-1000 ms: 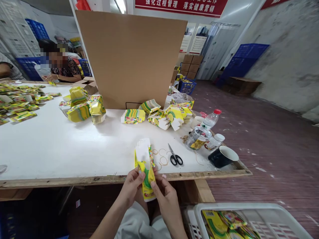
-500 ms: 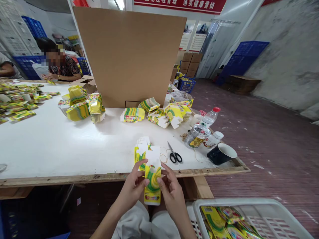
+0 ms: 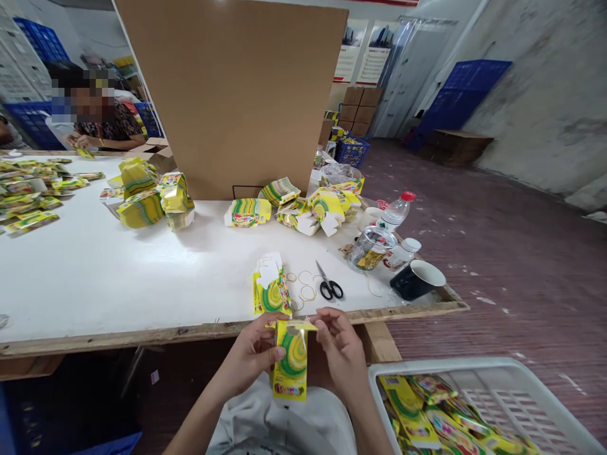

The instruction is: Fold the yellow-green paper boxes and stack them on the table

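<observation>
A yellow and green printed carton (image 3: pixel 291 363) stands upright in front of my lap, just off the table's near edge. My left hand (image 3: pixel 258 347) grips its left side, thumb on the front face. At the carton's top right, my right hand (image 3: pixel 339 344) has thumb and fingers closed at the end of a flap, which is folded across the top. Just beyond, a small stack of flat cartons (image 3: pixel 271 287) lies on the white table (image 3: pixel 199 272). Black-handled scissors (image 3: pixel 331 287) and several rubber bands (image 3: pixel 307 292) lie to its right.
A white basket (image 3: pixel 474 363) at my lower right holds filled cartons. Bottles, a clear jar (image 3: pixel 371 248) and a dark mug (image 3: pixel 417 280) stand along the right edge. Bundled cartons (image 3: pixel 142 205) sit before a tall cardboard sheet (image 3: pixel 237 95). A co-worker (image 3: pixel 107 126) sits at far left.
The carton's white top flap, upright before, is now folded across. My right hand has moved from the carton's side up to the flap. The head view has tilted slightly down.
</observation>
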Demonstrator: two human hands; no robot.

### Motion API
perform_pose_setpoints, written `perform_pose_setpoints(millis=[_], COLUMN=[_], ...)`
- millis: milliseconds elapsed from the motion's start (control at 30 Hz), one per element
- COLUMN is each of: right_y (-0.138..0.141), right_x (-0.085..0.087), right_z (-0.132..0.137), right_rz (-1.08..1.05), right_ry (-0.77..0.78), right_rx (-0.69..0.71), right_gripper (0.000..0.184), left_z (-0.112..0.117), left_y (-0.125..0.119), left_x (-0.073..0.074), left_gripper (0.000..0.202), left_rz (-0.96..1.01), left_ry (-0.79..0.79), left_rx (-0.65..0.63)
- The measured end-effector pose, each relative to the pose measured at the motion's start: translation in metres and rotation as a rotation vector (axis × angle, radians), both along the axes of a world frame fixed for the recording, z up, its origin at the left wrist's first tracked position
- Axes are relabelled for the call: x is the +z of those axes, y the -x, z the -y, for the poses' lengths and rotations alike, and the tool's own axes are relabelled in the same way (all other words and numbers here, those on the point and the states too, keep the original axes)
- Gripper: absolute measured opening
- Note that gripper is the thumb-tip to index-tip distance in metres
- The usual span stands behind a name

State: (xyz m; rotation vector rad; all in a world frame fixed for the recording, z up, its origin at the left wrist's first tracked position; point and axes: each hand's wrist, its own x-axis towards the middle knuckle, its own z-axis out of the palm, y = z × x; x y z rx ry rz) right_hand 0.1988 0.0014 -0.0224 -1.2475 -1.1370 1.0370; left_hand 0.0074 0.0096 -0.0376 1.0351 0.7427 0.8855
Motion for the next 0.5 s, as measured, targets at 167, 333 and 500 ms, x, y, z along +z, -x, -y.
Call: perform_pose_setpoints(millis=[167, 333, 500], right_y=[-0.002, 0.006, 0.013], right_x=[0.005, -0.002, -0.004], right_z=[0.004, 0.008, 0.009], right_rz=[0.028, 0.271, 0.368], right_ry=[0.174, 0.074, 0.015], right_rx=[0.239, 0.165, 0.101], right_gripper=[0.043, 0.034, 0.033], left_z=[0.001, 0.004, 0.009], left_y=[-0.004, -0.005, -0.013], left_x=[-0.002, 0.004, 0.009], left_gripper=[0.043, 0.054, 0.054], left_rz=[-0.150, -0.017, 0.090], left_ry=[-0.172, -0.057, 0.038], left_rx=[0.073, -0.013, -0.019])
